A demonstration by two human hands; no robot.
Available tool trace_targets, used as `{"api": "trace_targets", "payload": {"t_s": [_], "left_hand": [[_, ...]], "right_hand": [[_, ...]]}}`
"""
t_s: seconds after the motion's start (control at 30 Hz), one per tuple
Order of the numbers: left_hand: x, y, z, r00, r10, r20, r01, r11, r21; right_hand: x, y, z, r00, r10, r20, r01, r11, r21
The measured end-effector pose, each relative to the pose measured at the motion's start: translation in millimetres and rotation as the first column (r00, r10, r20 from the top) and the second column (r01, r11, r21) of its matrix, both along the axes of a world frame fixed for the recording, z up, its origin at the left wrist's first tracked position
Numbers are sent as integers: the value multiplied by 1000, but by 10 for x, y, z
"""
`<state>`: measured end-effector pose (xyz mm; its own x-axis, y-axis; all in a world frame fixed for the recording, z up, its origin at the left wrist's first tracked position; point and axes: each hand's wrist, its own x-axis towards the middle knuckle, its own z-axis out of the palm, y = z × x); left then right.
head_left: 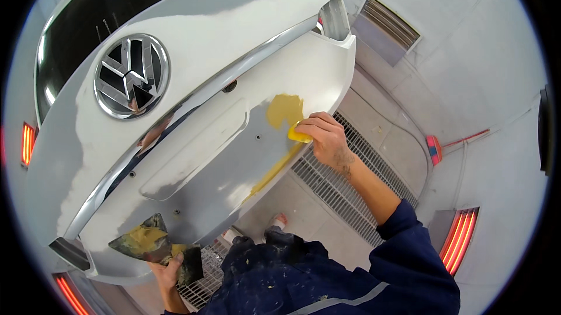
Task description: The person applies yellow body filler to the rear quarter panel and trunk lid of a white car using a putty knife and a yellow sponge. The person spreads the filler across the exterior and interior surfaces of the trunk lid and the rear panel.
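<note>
A: Nearest the lens?
B: Navy coverall (345, 283), lower middle of frame, speckled pale.
A: Handling, largest first?
B: Tailgate (225, 163), left and centre: judged heavy and rigid; steady it by a dry edge. Dark plate (155, 251), lower left: probably light, thin, fairly stiff; take it by a part clear of putty. Yellow spreader (299, 134), just right of centre: probably very light and bendy, slippery if smeared; pinch the back, away from the working edge.
A: Hands?
B: Left hand (168, 274) pinches the plate at its lower edge, thumb on top, fingers mostly hidden. Right hand (328, 138) has fingers pressed together, pinching the spreader; thumb unclear.
A: Appearance, same order?
B: Tailgate: white with dull grey areas, chrome strip slanting across. Plate: near-black, angular, smeared mustard. Putty patch (284, 109): flat, irregular, on the panel just above the spreader. Spreader: bright yellow, rounded, seemingly touching the panel; exact contact unclear
</note>
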<state>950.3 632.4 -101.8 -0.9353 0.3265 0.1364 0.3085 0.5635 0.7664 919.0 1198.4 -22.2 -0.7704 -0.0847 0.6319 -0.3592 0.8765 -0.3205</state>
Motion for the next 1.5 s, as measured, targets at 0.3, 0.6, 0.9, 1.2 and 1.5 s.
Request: {"api": "trace_targets", "payload": {"t_s": [0.3,0.6,0.9,1.2,1.5], "left_hand": [[-23,54,-65,999,-30,31,29,999,30],[55,442,326,971,104,214,-180,910,373],[24,699,633,938,143,316,-294,811,506],[55,534,441,918,56,391,-274,804,528],[54,674,579,936,118,331,-289,795,534]], "right_hand": [[-37,234,334,994,-67,87,84,975,-205],[-196,106,-92,988,-93,-126,90,995,-31],[95,269,438,947,112,302,-92,993,-80],[-102,327,-7,995,-98,-26,98,995,-1],[295,503,252,966,6,259,18,996,-87]]}}
